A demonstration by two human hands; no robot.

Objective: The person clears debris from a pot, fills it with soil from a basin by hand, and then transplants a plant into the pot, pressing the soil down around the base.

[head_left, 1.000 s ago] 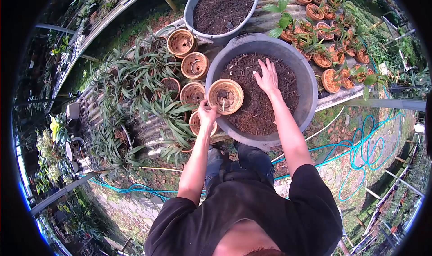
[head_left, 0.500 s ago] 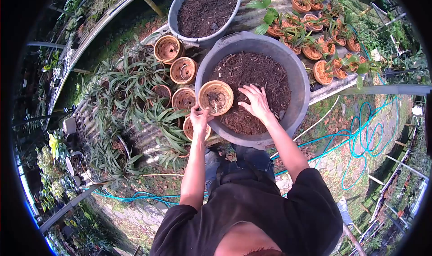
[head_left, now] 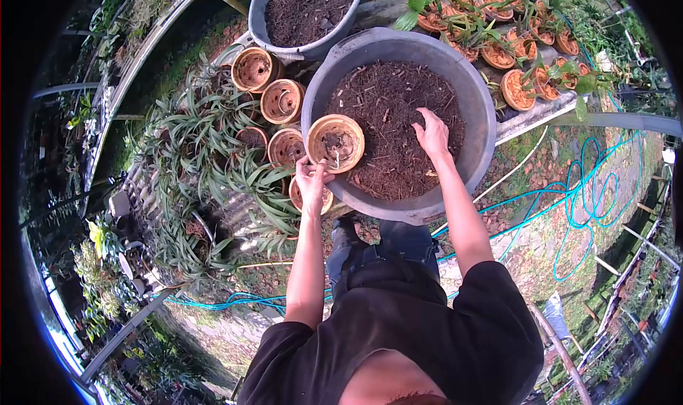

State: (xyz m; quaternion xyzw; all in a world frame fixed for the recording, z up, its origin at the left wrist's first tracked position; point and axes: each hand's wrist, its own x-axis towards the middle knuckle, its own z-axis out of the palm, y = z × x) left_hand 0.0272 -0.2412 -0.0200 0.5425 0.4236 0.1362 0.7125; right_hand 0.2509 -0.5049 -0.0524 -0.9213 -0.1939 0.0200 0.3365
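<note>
Soil (head_left: 388,159) lies loose in a wide tub (head_left: 478,109) on the bench (head_left: 388,13), and the person's right hand (head_left: 434,137) is over it, thumb apart from the fingers; whether they touch the soil or hold any is unclear. The left hand (head_left: 311,182) has its fingers clamped on the near-left edge of a clay pot (head_left: 348,149), which overlaps the tub's left side. Whether the tub bears any of the pot's weight cannot be told.

That one-sided grip looks like the weak point: soil dropped on the far side of the pot could tip it and twist it out of the fingers, into the tub. A slip the other way could knock it against the pots close by on the left, a middle one (head_left: 286,147) and a lower one (head_left: 321,200) near the wrist, and chip a rim. Soil let go too far to the left could miss the opening and scatter among the strap-leaved plants (head_left: 213,131). A dark patch and a pale bit show inside the pot; if they cover drainage holes, water could collect there, though the holes cannot be made out.
</note>
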